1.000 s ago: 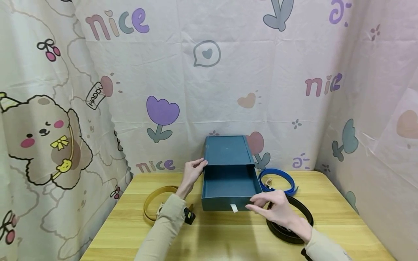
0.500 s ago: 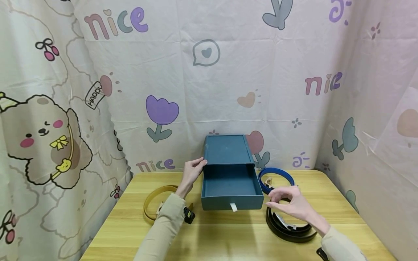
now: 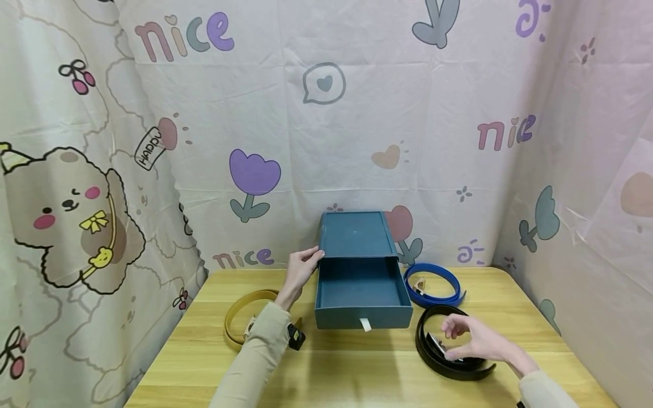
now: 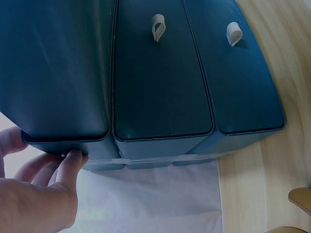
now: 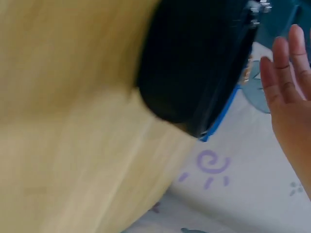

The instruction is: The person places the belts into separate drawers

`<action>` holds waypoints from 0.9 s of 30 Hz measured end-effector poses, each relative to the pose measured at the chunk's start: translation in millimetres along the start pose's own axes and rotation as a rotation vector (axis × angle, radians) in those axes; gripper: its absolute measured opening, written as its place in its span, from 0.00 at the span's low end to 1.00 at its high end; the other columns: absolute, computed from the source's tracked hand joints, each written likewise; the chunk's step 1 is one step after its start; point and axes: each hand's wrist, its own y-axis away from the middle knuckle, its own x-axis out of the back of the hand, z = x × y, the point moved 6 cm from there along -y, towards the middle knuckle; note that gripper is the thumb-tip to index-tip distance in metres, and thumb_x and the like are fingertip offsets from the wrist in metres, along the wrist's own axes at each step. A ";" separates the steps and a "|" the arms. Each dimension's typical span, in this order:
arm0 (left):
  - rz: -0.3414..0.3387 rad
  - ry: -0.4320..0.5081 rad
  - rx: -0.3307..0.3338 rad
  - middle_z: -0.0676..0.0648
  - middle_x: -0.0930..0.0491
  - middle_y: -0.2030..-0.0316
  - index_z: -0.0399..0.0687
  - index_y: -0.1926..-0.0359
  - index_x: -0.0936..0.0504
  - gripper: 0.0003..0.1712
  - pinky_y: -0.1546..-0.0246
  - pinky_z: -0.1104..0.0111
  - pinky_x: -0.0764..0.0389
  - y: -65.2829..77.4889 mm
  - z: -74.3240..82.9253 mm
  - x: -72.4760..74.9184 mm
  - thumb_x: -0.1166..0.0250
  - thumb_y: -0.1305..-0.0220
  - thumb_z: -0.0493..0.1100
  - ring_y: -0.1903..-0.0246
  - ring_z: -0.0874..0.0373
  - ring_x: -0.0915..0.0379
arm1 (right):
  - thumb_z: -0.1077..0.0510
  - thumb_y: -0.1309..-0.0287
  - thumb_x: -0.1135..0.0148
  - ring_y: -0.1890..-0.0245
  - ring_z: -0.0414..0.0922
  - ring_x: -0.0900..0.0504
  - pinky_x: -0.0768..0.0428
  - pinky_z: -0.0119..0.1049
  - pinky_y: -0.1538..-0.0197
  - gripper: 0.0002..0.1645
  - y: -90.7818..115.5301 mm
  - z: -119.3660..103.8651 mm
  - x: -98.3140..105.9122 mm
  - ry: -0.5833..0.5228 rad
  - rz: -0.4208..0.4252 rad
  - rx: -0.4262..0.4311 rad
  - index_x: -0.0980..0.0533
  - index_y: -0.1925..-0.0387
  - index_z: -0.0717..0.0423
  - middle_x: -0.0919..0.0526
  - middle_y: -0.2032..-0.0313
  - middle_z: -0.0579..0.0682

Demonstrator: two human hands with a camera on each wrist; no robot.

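My left hand (image 3: 300, 273) holds the front left edge of a dark teal drawer unit (image 3: 357, 233). In the left wrist view its thumb and fingers pinch the unit's rim at a corner. The top drawer (image 3: 339, 318) is pulled out, has a white pull tab (image 3: 365, 324), and nothing is seen inside. Two closed drawers (image 4: 160, 87) with white tabs lie below it. My right hand (image 3: 479, 343) hovers over a coiled black belt (image 3: 433, 364), fingers curved and thumb apart, holding nothing. The belt's silver buckle (image 3: 437, 343) is partly behind the hand.
A coiled blue belt (image 3: 433, 302) with a gold buckle lies behind the black one. On the left, a coiled tan belt (image 3: 229, 317) is partly hidden by my left forearm. A printed curtain (image 3: 347, 141) hangs around the wooden table (image 3: 357, 377).
My right hand has let go of the drawer's front right corner and moved right and down to the black belt. My left hand and the drawer have stayed in place.
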 end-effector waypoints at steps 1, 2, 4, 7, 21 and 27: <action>-0.001 0.000 0.002 0.40 0.14 0.59 0.36 0.37 0.22 0.25 0.64 0.73 0.27 -0.1 -0.5 -0.2 0.36 0.30 0.44 0.69 0.59 0.30 | 0.62 0.52 0.22 0.64 0.42 0.23 0.24 0.34 0.61 0.23 3.4 3.7 -1.6 0.002 -0.005 -0.007 0.26 0.57 0.60 0.21 0.66 0.57; -0.002 -0.005 -0.001 0.38 0.14 0.52 0.36 0.37 0.22 0.25 0.60 0.73 0.23 0.0 -0.6 -0.4 0.36 0.30 0.45 0.65 0.59 0.27 | 0.61 0.53 0.21 0.64 0.42 0.24 0.25 0.34 0.62 0.25 6.9 7.5 -3.0 0.006 -0.010 -0.016 0.26 0.56 0.62 0.22 0.65 0.57; -0.005 -0.009 -0.004 0.36 0.18 0.42 0.36 0.36 0.22 0.25 0.50 0.68 0.19 0.1 -0.7 -0.8 0.37 0.29 0.45 0.56 0.56 0.23 | 0.60 0.55 0.20 0.64 0.41 0.25 0.26 0.34 0.62 0.28 13.2 13.2 -5.7 0.021 -0.014 -0.026 0.27 0.55 0.64 0.22 0.65 0.56; -0.007 -0.004 -0.003 0.36 0.21 0.38 0.36 0.36 0.22 0.25 0.44 0.64 0.19 0.1 -0.7 -1.2 0.37 0.29 0.45 0.50 0.53 0.22 | 0.56 0.58 0.17 0.64 0.39 0.27 0.29 0.33 0.62 0.33 21.0 18.4 -8.9 0.098 -0.001 -0.012 0.27 0.54 0.62 0.22 0.65 0.52; -0.004 0.001 -0.009 0.37 0.23 0.36 0.34 0.37 0.22 0.25 0.36 0.52 0.24 0.2 0.3 -0.5 0.37 0.29 0.44 0.40 0.46 0.23 | 0.35 0.76 0.16 0.65 0.26 0.31 0.41 0.33 0.58 0.40 28.2 29.6 -26.5 0.404 0.099 0.027 0.26 0.58 0.40 0.26 0.66 0.28; -0.007 0.006 -0.009 0.37 0.23 0.36 0.35 0.37 0.22 0.25 0.36 0.52 0.24 0.0 -0.2 0.1 0.37 0.29 0.44 0.38 0.44 0.24 | 0.40 0.73 0.16 0.66 0.26 0.31 0.39 0.33 0.61 0.34 29.6 29.3 -25.8 0.397 0.094 0.067 0.25 0.61 0.40 0.25 0.69 0.29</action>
